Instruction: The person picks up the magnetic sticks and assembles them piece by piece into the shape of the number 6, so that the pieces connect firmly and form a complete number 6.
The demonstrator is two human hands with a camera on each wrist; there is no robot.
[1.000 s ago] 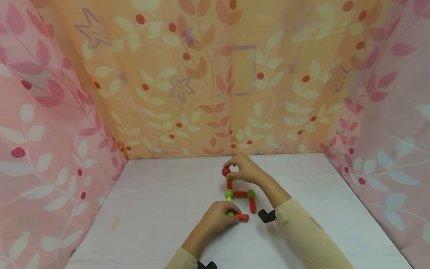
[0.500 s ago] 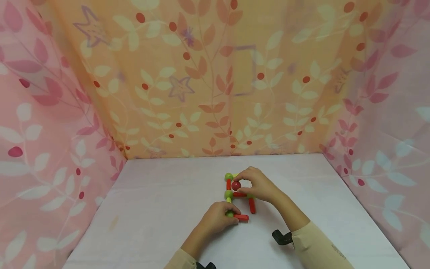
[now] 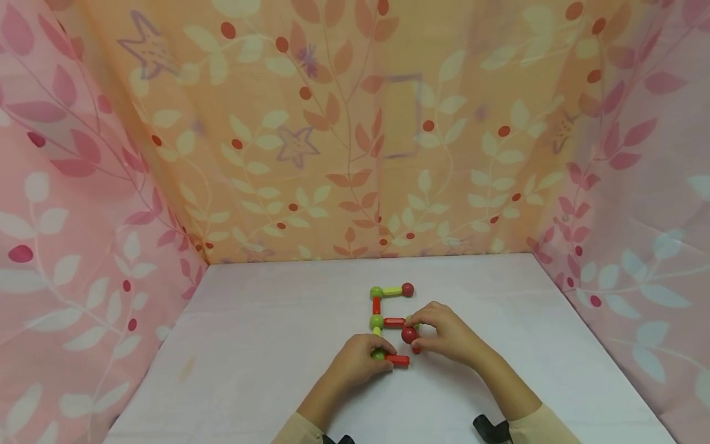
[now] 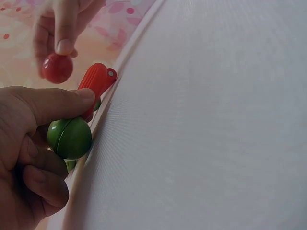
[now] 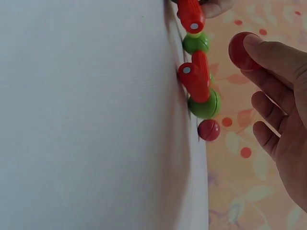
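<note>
My left hand [image 3: 359, 359] holds the near corner of a ball-and-rod toy frame. Its fingers curl about a green ball [image 4: 70, 138], and the thumb lies on the red rod [image 4: 95, 79] joined to it. In my right hand [image 3: 447, 332] a red ball [image 5: 242, 51] is pinched between thumb and fingertips. It hangs above the table, overlapping the frame's right green ball in the head view. Beyond, a middle green ball [image 3: 376, 321] carries a red rod [image 3: 394, 322] to the right. At the far end, a yellow-green rod [image 3: 392, 291] ends in a second red ball [image 3: 407, 289].
The toy frame lies on a white-covered table [image 3: 266, 320]. Flower-patterned cloth walls [image 3: 333, 154] stand at the back and both sides. Black wrist mounts [image 3: 491, 428] sit at the sleeves.
My right hand has come from the far end of the frame towards me and to the right, carrying the red ball. The far red ball, hidden before, now shows. The left hand stays put.
</note>
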